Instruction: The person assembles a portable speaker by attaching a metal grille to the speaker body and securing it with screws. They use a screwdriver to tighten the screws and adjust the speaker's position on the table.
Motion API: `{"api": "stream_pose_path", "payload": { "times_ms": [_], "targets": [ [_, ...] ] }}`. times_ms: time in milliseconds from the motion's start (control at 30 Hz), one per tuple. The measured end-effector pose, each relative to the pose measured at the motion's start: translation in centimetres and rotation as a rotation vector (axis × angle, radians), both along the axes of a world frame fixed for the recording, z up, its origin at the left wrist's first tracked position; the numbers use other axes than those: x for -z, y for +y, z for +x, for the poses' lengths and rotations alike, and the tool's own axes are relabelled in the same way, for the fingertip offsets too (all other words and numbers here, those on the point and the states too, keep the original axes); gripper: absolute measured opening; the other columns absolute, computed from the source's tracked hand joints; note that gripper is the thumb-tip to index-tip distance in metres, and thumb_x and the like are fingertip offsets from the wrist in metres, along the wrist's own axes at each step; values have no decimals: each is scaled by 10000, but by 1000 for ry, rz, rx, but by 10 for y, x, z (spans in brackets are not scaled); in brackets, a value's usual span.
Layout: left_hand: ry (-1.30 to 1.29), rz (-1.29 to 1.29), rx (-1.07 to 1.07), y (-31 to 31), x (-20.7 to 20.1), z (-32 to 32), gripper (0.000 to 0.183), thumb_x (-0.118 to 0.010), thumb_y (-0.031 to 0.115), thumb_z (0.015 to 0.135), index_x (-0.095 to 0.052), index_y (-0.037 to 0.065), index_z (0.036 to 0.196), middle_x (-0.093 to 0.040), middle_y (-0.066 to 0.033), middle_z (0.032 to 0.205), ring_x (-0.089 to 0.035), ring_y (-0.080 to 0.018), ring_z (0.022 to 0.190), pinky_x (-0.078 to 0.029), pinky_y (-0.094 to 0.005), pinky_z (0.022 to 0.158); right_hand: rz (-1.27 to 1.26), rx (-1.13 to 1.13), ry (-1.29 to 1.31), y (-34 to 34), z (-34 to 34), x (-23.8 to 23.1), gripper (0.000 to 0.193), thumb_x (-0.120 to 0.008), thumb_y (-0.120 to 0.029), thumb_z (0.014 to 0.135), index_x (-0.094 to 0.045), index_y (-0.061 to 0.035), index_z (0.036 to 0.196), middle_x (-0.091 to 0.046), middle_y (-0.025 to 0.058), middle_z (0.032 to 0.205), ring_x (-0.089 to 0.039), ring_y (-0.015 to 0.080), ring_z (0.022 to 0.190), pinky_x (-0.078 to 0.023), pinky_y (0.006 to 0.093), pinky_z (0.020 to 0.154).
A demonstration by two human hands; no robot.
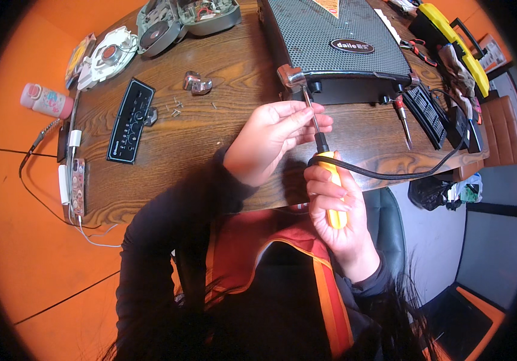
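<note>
My right hand (347,225) is wrapped around the yellow handle of a screwdriver (337,218). A black cord (385,176) loops by the handle's dark collar, across the top of that hand. With thumb and fingers, my left hand (261,141) holds the metal shaft near its far end. The tip reaches the shiny metal corner piece (291,76) at the near left corner of a black speaker (337,48) with a mesh grille; whether it sits in a screw is too small to tell. Rubber feet show along the speaker's near side.
Loose metal corner pieces (198,84), small screws (177,108) and a black control panel (131,120) lie left. Rightward are a red-handled screwdriver (403,120), a black slotted panel (426,114), and a yellow toolbox (451,33). A pink bottle (46,102) stands at the left edge.
</note>
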State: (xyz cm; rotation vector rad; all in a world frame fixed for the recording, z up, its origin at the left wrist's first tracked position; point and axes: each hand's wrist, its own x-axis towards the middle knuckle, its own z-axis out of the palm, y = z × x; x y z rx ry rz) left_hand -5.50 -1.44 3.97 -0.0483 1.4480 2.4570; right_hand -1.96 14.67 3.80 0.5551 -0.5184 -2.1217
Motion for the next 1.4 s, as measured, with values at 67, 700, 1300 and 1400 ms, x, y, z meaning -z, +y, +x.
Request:
{"api": "stream_pose_path", "payload": {
  "times_ms": [67, 700, 1300, 1400],
  "targets": [
    [-57, 1, -22, 2, -4, -1, 288, -435, 159, 948, -494, -40, 1148, -594, -147, 1076, -581, -215, 1016, -455, -318, 893, 344, -24, 312, 7, 4, -4, 445, -322, -414, 968, -404, -4, 1119, -514, 163, 835, -537, 166, 640, -415, 192, 442],
    [1242, -1022, -246, -60, -1, -90, 326, -372, 141, 912, -580, -5, 1116, -565, -166, 1173, -478, -321, 1155, -314, -397, 1020, 2390, 119, 1776, 1, 37, -11, 367, -626, -108, 810, -467, 12, 1119, -597, 160, 813, -629, 310, 642, -497, 333, 543],
    [1455, -1160, -41, -77, 13, -103, 651, -432, 544, 843, -483, 60, 1274, -459, -137, 1303, -379, -293, 1258, -269, -418, 1060, 1901, 313, 1347, 3, 29, -20, 345, -590, -66, 836, -435, 14, 1133, -556, 89, 715, -540, 135, 563, -426, 235, 519],
    [1430, -1269, -47, -75, 9, -101, 644, -434, 533, 837, -486, 60, 1272, -465, -133, 1300, -389, -299, 1249, -264, -419, 1064, 2498, 247, 1780, 1, 26, -16, 340, -667, -36, 780, -469, 17, 1051, -629, 166, 854, -654, 239, 681, -491, 266, 596]
  ]
}}
